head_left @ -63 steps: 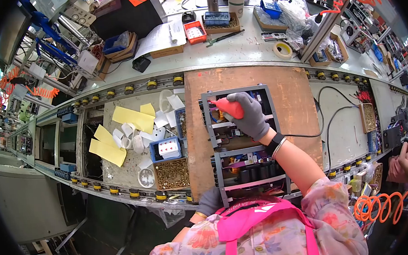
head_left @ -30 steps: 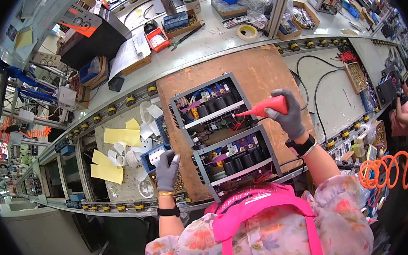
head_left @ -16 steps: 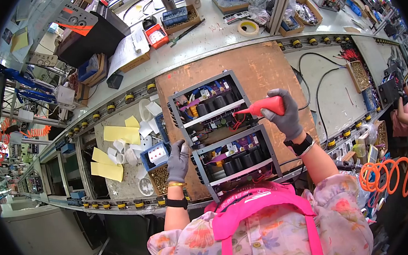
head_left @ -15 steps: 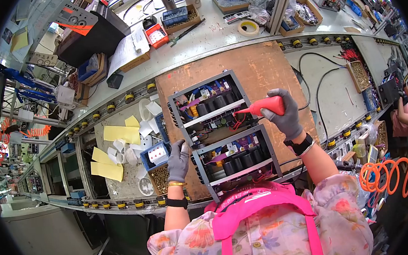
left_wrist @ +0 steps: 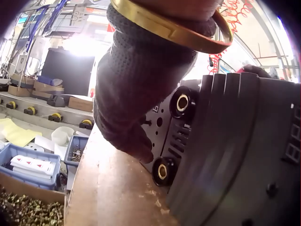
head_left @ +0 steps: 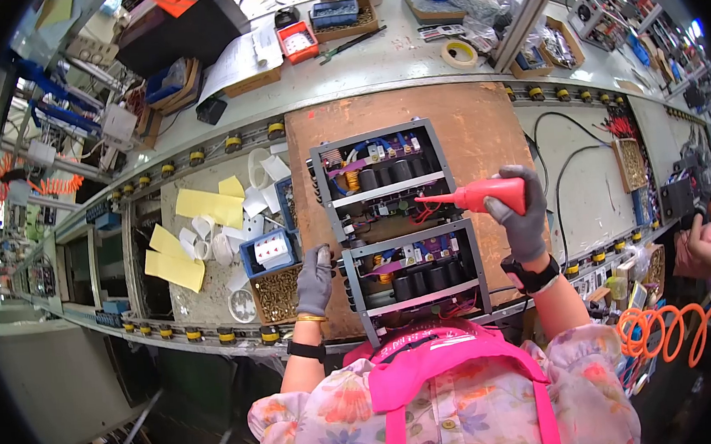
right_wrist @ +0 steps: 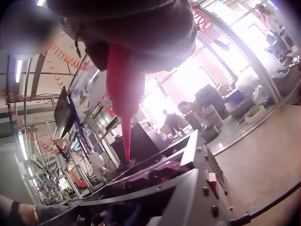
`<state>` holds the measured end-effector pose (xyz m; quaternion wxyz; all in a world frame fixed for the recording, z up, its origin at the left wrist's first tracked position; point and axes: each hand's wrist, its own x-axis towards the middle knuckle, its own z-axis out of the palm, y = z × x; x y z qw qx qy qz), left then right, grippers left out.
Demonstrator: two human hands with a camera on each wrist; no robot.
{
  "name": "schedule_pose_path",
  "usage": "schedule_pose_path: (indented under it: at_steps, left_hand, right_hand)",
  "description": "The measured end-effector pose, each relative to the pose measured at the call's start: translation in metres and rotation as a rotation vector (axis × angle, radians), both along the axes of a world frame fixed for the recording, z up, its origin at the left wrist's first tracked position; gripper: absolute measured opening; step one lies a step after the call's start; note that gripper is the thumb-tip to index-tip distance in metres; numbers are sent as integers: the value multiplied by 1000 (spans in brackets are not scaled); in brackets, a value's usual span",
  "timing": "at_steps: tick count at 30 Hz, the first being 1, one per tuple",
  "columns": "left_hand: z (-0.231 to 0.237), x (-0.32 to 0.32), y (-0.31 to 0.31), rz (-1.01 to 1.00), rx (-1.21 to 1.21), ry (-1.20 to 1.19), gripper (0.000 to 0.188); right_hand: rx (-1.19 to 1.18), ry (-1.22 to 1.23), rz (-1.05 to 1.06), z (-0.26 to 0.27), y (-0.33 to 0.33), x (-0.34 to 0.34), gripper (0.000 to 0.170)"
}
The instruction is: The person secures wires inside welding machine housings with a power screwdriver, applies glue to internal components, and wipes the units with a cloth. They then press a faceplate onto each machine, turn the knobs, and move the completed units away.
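Two open grey metal units lie on the brown board (head_left: 482, 128): the far unit (head_left: 386, 188) and the near unit (head_left: 419, 302), both with black cylinders and wires inside. The gloved right hand (head_left: 522, 217) grips a red squeeze bottle (head_left: 491, 196), its thin nozzle pointing left over red wires at the far unit's near edge. In the right wrist view the bottle (right_wrist: 123, 89) hangs nozzle down from the hand (right_wrist: 136, 33). Left of the units is the gloved left hand (head_left: 315, 285); in the left wrist view its fingers (left_wrist: 136, 146) rest against a panel with black round sockets (left_wrist: 162, 171).
Left of the board are a blue bin of white pieces (head_left: 270, 254), a box of brass-coloured parts (head_left: 278, 296) and yellow sheets (head_left: 175, 269). A black cable (head_left: 540, 145) loops at the right. Beyond the roller rail stand an orange-red tray (head_left: 298, 43) and a tape roll (head_left: 459, 53).
The head view has shifted and turned. Since the oldest frame, the bottle has gone from the far unit's left part to its right, and the left hand has come up beside the units.
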<state>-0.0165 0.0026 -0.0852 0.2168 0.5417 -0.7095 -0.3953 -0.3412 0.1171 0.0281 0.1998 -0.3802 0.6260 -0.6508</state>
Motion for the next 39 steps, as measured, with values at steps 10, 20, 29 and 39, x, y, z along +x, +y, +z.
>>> schedule_pose_path:
  at_steps: [10, 20, 29, 39]
  left_hand:
    - [-51, 40, 65, -18, 202, -87, 34]
    - [-50, 40, 26, 124, 331, 327, 32]
    - [-43, -3, -30, 17, -7, 70, 36]
    - [-38, -26, -53, -34, 270, -13, 50]
  right_hand:
    - [-44, 732, 401, 0, -50, 63, 44]
    - [-28, 844, 404, -14, -52, 69, 43]
    - [7, 942, 396, -11, -45, 77, 45]
    - [-11, 659, 304, 16, -59, 76, 43]
